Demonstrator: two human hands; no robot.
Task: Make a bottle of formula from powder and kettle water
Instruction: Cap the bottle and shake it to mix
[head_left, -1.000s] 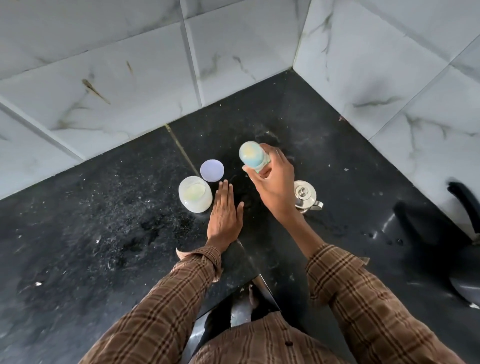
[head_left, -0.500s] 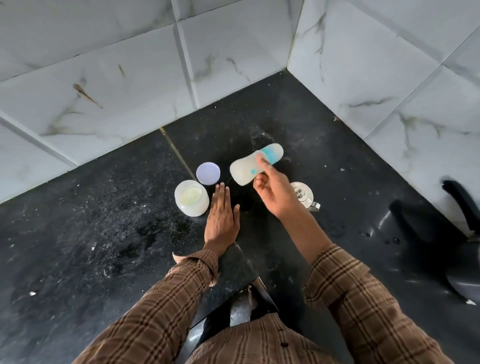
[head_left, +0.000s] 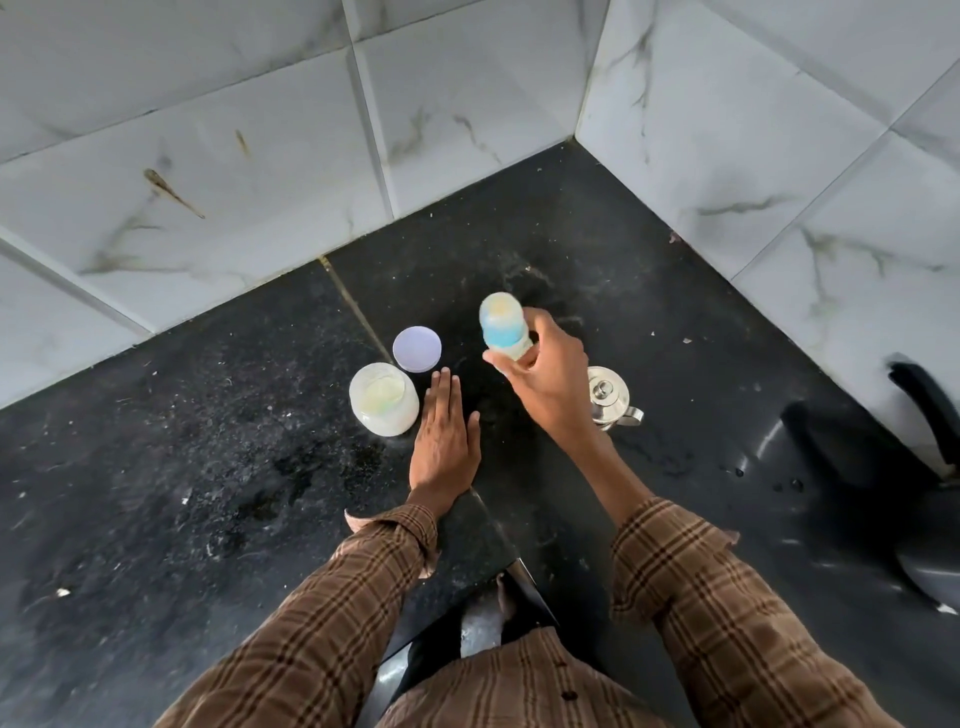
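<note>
My right hand (head_left: 545, 379) grips a baby bottle (head_left: 503, 325) with a blue collar and a clear cap, held upright above the black counter (head_left: 208, 467). My left hand (head_left: 444, 436) lies flat on the counter, fingers together, holding nothing. Just left of it stands an open white jar of powder (head_left: 383, 397). Its round pale lid (head_left: 417, 348) lies flat behind the jar. A small steel kettle (head_left: 608, 397) with its lid on stands to the right, partly hidden by my right wrist.
White marble-look tiled walls (head_left: 467, 104) meet in a corner behind the objects. A dark sink basin (head_left: 883, 493) with a black tap (head_left: 924, 400) sits at the right. The counter's front edge (head_left: 493, 519) runs below my left wrist. Specks and smears dot the counter.
My right hand has swung the bottle from lying tilted sideways back to upright, after it was upright a second ago. My left hand has stayed flat on the counter.
</note>
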